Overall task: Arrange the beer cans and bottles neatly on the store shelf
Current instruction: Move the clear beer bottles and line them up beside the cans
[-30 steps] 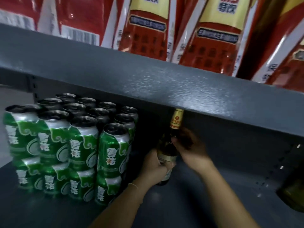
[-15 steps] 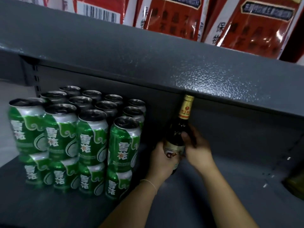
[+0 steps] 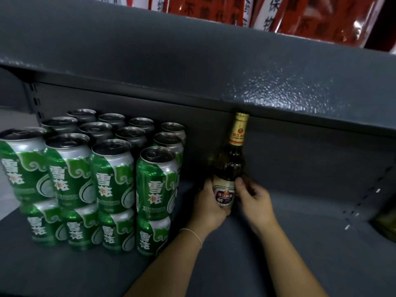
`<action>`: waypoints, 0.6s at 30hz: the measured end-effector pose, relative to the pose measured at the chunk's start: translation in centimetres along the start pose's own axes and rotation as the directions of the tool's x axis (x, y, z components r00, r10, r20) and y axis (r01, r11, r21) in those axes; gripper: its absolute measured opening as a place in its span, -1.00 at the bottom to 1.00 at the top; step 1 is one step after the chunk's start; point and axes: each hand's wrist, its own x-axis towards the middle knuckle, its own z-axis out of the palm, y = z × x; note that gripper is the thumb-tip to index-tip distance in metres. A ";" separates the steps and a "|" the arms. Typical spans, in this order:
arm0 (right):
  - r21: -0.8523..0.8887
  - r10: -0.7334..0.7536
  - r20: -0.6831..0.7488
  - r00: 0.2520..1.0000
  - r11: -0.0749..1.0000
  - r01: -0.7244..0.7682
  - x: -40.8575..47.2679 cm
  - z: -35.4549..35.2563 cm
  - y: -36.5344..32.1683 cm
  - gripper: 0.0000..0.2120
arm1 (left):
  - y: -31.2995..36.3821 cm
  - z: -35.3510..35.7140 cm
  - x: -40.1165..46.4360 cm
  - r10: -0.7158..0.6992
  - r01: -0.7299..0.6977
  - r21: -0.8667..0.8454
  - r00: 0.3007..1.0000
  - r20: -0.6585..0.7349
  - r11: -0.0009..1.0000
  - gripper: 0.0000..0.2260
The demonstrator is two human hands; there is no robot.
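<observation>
So we've got both hands on the bottle [image 3: 230, 168]: our left hand [image 3: 209, 205] is curled round the label from the left, our right hand [image 3: 255, 202] pinches the other side with the thumb on the label. It stands upright on the shelf [image 3: 300, 243], gold cap just under the upper shelf [image 3: 192, 67]. Left of our left hand sit the green cans [image 3: 90, 179], stacked two high. Red packs [image 3: 321, 16] above.

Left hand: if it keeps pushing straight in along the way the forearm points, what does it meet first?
Beyond the beer bottle that the left hand already grips, the grey back panel of the shelf looks first. The green cans sit off to its left, though depth is hard to judge.
</observation>
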 end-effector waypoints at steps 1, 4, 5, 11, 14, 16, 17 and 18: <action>0.019 0.007 0.001 1.000 1.000 -0.007 0.0 0.0 0.1 -0.77 | 0.0 0.0 0.0 -0.014 0.013 -0.006 1.000 -0.004 1.000 -0.34; 0.030 -0.002 0.000 1.000 1.000 0.002 -0.1 -0.1 0.5 -0.75 | 0.0 0.1 -0.1 -0.043 0.042 -0.032 0.999 -0.008 0.999 -0.37; 0.034 -0.004 0.002 1.000 0.999 0.004 -0.2 -0.1 0.6 -0.76 | 0.0 0.1 -0.1 -0.044 0.044 -0.029 0.999 -0.010 0.999 -0.37; 0.027 0.002 -0.001 1.000 1.000 -0.002 -0.2 -0.1 1.0 -0.84 | 0.1 0.2 -0.3 -0.028 0.028 0.008 0.999 -0.030 1.000 -0.40; 0.009 -0.014 -0.001 1.000 1.000 0.014 -0.3 0.0 0.8 -0.84 | 0.2 0.2 -0.3 -0.016 0.017 0.035 0.999 -0.037 0.999 -0.39; 0.007 -0.017 0.002 1.000 1.000 0.017 -0.3 0.0 0.9 -0.84 | 0.3 0.2 -0.3 -0.023 0.025 0.053 0.999 -0.032 0.998 -0.37; 0.006 -0.014 -0.002 1.000 1.000 0.014 -0.3 0.0 1.0 -0.83 | 0.5 0.1 -0.3 -0.033 0.035 0.063 0.999 -0.026 0.997 -0.37; 0.009 -0.012 -0.008 1.000 1.000 0.012 -0.3 -0.1 1.0 -0.81 | 0.7 0.0 -0.4 -0.041 0.043 0.080 0.999 -0.021 0.996 -0.36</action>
